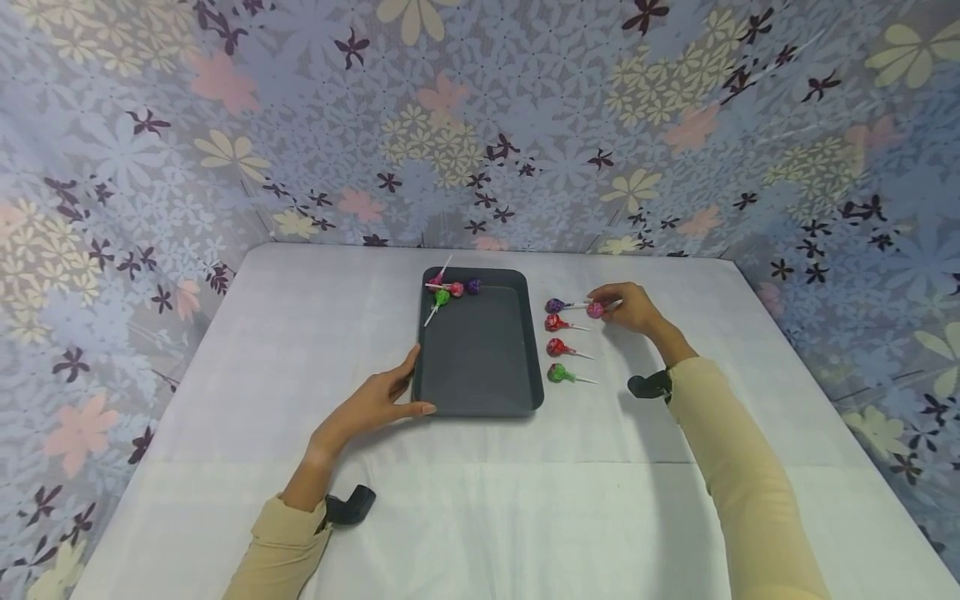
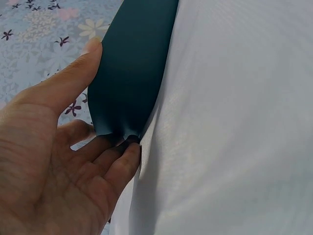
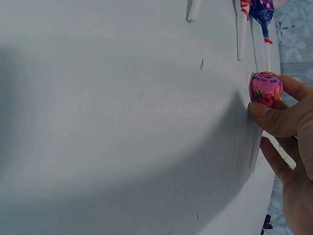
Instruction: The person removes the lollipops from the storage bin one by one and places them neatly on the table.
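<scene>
A dark grey tray (image 1: 478, 354) lies on the white-covered table, and my left hand (image 1: 378, 402) grips its near left corner. In the left wrist view the thumb lies along one side of the tray (image 2: 134, 63) and the other fingers reach its lower edge. With thumb and fingertips my right hand (image 1: 628, 308) pinches a pink lollipop (image 3: 267, 89) by its wrapped head. Just left of that hand is a purple lollipop (image 1: 555, 306). Below it lie a red lollipop (image 1: 553, 322), another red lollipop (image 1: 556, 347) and a green lollipop (image 1: 557, 372), sticks pointing right.
Inside the tray's far left corner are a green lollipop (image 1: 442, 297), a purple lollipop (image 1: 473, 286) and pink ones, one stick crossing the rim. A white cloth (image 1: 480, 508) covers the table. Flower-patterned fabric (image 1: 480, 125) hangs behind and at the sides.
</scene>
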A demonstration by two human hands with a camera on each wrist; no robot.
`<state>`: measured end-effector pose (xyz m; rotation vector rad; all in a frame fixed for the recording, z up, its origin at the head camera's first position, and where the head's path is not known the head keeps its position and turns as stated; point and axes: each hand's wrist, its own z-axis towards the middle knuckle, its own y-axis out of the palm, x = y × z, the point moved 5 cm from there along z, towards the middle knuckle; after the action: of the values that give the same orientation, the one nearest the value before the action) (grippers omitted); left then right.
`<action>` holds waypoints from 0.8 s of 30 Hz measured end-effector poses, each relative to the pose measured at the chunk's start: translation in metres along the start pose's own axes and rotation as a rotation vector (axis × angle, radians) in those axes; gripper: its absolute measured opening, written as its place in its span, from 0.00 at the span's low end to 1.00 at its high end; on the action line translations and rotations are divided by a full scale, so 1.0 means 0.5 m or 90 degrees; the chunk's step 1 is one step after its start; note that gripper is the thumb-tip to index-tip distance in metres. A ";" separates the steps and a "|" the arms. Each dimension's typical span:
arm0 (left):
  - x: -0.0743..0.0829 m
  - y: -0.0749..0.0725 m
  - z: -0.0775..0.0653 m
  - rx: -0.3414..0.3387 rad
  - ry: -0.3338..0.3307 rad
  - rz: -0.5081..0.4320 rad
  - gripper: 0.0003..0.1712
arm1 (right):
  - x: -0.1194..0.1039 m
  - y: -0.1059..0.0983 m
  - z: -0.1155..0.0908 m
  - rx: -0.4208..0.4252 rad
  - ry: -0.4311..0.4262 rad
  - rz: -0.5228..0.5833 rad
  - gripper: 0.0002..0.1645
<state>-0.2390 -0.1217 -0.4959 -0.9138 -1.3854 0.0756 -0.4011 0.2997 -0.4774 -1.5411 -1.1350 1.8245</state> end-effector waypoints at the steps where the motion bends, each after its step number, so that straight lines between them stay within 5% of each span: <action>1: 0.000 0.000 0.000 -0.001 0.001 -0.001 0.59 | -0.001 0.000 -0.001 -0.001 0.005 -0.005 0.25; 24: -0.006 -0.030 0.016 -0.020 -0.011 0.006 0.59 | -0.033 -0.031 0.007 -0.017 -0.011 0.009 0.28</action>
<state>-0.2533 -0.1294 -0.4903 -0.9482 -1.4013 0.0694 -0.4029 0.2939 -0.4555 -1.5555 -1.1642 1.8418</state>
